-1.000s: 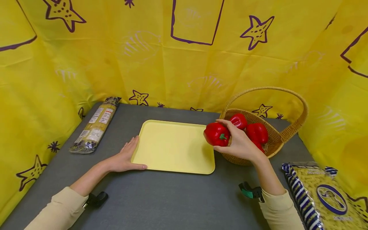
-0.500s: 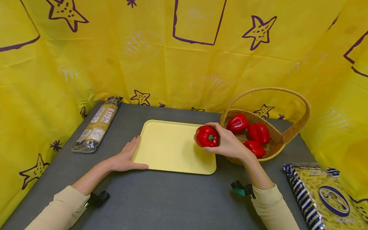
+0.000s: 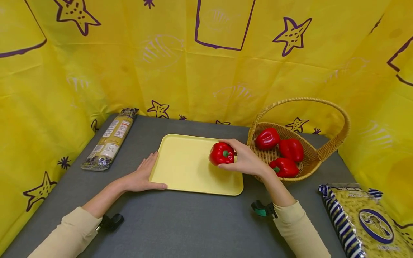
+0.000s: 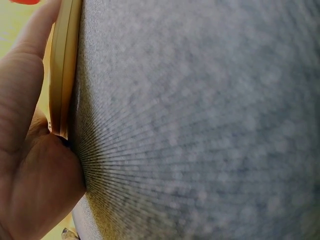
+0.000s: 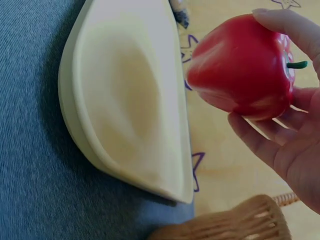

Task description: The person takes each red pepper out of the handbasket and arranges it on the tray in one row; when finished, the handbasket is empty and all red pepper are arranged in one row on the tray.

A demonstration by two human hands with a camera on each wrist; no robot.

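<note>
Gripped between thumb and fingers, a red bell pepper is held by my right hand above the right part of a yellow tray. The right wrist view shows the pepper with its green stem, a gap between it and the tray. My left hand rests at the tray's left side, fingers straight, thumb along the front edge. Close up in the left wrist view, that thumb lies against the tray rim. A wicker basket at right holds 3 red bell peppers.
On the left lies a long clear pack of dry noodles. A bag of pasta with blue and white stripes lies at front right. The basket's tall handle arches upward. Yellow patterned cloth encloses the grey table.
My right hand has carried the bell pepper leftward from beside the basket to over the tray. One pepper in the basket has turned, now showing its stem. The left hand stays at the tray.
</note>
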